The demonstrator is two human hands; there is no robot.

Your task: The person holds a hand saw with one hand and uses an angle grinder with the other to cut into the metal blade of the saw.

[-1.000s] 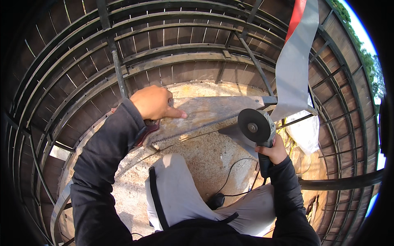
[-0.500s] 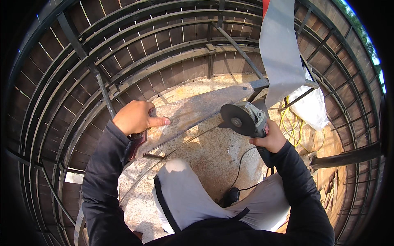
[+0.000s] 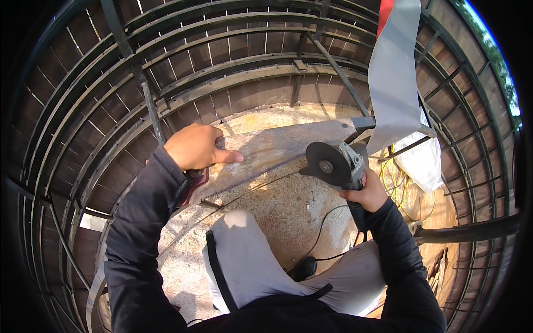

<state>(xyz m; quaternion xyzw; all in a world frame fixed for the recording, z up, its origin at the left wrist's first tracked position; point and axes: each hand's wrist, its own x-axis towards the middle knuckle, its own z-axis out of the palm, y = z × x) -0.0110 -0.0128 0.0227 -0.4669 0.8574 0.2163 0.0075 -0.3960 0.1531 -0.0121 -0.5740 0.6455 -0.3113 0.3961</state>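
Observation:
My left hand point(image 3: 201, 147) grips a worn hand saw point(image 3: 277, 143) near its dark red handle, thumb pressed on the blade's face. The rusty blade stretches right, its toothed edge turned toward me and its tip at a dark metal bar point(image 3: 363, 123). In my right hand point(image 3: 369, 191) is an angle grinder point(image 3: 355, 166), the fingers wrapped round its body. Its black disc point(image 3: 328, 164) stands close to the toothed edge toward the tip end; whether they touch I cannot tell. A cord runs down from the grinder toward my foot.
A curved wall of dark slats and metal rails point(image 3: 233, 44) surrounds me. A bent grey sheet strip point(image 3: 391, 72) hangs at the upper right. Beyond the grinder lie a white plastic bag point(image 3: 419, 164) and a yellow cord point(image 3: 397, 180). A thick dark bar point(image 3: 466, 230) juts in from the right.
The view has shifted slightly, so the surroundings sit a little further right and lower. Both hands keep hold of the saw and the grinder, with little change between them.

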